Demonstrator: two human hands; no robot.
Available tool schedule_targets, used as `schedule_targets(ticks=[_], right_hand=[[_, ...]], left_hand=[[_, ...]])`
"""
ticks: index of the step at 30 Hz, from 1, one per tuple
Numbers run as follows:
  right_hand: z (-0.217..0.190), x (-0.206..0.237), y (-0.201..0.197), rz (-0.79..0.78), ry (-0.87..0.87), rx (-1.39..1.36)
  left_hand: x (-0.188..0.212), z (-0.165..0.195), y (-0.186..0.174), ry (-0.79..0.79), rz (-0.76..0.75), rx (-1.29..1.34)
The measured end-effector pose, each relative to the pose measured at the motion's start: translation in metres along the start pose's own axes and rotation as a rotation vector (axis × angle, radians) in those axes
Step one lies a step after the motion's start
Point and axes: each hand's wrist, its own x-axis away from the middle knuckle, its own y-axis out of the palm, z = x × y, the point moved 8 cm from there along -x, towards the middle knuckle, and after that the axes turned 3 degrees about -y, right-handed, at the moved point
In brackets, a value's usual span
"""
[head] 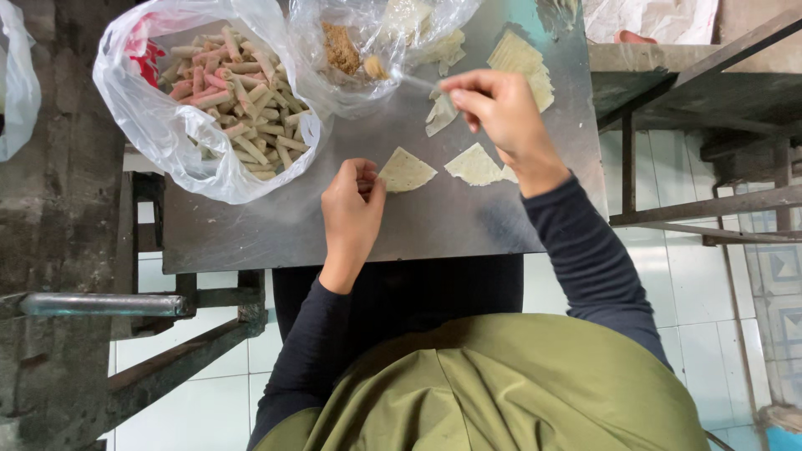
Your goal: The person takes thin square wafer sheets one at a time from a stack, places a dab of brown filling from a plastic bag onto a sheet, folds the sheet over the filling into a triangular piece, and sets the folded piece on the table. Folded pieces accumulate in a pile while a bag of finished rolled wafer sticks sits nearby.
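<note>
White floor tiles showed under a grey steel table (468, 225). Left hand (352, 209) was curled, fingertips pinching the left corner of a triangular wrapper (405, 170) lying flat on the table, just right of that hand. Right hand (501, 113) was closed on a thin utensil (415, 81), likely a spoon, its tip reaching left into a clear bag of filling (351, 46). Wrapper sat below and left of the right hand; left hand nearer. Second triangle (474, 164) lay just beside it. Bag of finished rolls (234, 92) at far left.
</note>
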Motion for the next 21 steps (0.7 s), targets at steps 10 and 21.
schedule_targets(ticks=[10,21], right_hand=[[0.052,0.078,-0.015,-0.128,0.212,0.212],[0.0,0.099,0.007,-0.077,-0.587,0.748]], left_hand=[[-0.002,-0.007,-0.002,-0.06,0.006,0.042],[-0.006,-0.009,-0.002,-0.084,0.001,0.048]])
